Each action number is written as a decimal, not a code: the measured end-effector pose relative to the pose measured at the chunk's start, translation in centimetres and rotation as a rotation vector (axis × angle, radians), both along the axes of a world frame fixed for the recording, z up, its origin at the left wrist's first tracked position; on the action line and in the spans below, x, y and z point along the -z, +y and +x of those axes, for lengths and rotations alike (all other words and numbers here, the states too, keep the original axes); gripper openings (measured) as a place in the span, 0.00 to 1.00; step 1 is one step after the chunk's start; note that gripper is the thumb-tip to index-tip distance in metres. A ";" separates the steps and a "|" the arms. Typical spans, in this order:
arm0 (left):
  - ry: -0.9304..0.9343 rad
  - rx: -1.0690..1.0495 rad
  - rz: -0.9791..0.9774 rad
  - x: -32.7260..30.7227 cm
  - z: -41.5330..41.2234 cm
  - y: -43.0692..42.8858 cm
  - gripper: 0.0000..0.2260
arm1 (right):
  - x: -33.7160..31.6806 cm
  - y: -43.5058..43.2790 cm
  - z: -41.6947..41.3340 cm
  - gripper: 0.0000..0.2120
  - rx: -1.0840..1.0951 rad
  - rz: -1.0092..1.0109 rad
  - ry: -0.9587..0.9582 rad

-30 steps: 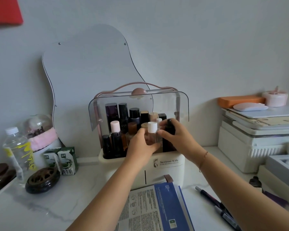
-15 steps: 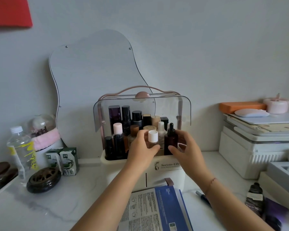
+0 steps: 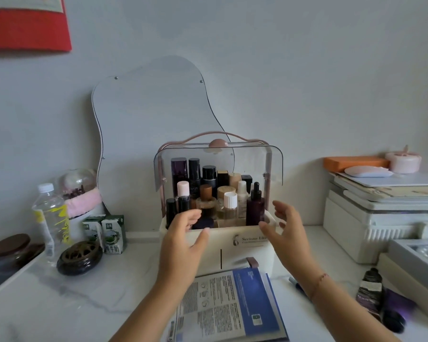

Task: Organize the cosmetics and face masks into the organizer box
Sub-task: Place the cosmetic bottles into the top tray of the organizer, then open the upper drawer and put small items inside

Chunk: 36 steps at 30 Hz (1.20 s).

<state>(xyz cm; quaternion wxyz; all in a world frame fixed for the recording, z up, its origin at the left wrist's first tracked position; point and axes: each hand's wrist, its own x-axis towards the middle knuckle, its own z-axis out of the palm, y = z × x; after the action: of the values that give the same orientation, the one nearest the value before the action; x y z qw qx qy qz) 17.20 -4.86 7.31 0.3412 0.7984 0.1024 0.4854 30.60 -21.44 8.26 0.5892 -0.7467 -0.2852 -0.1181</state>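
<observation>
The cream organizer box (image 3: pixel 242 253) stands at the back middle of the marble table with its clear lid (image 3: pixel 273 166) swung up. Several cosmetic bottles stand upright inside, among them a dark dropper bottle (image 3: pixel 255 206) at the right and a clear bottle with a white cap (image 3: pixel 229 206). My left hand (image 3: pixel 183 240) and my right hand (image 3: pixel 290 233) hover open in front of the box, one at each side, holding nothing. Blue and white face mask packets (image 3: pixel 230 307) lie flat in front of the box.
A dark tube (image 3: pixel 370 290) and a pen (image 3: pixel 297 286) lie at the right. White boxes and books (image 3: pixel 381 213) are stacked at the far right. At the left stand a water bottle (image 3: pixel 51 218), milk cartons (image 3: pixel 104 233), a dark incense burner (image 3: pixel 79 257) and a mirror (image 3: pixel 153 114).
Both hands let go of the bottles and pulled back from the box, fingers spreading. The dropper bottle now stands inside at the right. The camera tilted down a little.
</observation>
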 end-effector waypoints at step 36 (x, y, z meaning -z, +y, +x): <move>0.250 0.148 -0.987 4.8 -2.9 -0.1 0.04 | 6.7 2.8 -8.1 0.23 -0.260 -0.737 -0.211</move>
<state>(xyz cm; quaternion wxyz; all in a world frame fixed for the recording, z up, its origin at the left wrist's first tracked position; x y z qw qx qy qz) 14.35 -4.99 2.51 0.6961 0.5993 0.3025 0.2545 22.54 -18.62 1.52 0.2594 -0.8495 -0.4594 -0.0087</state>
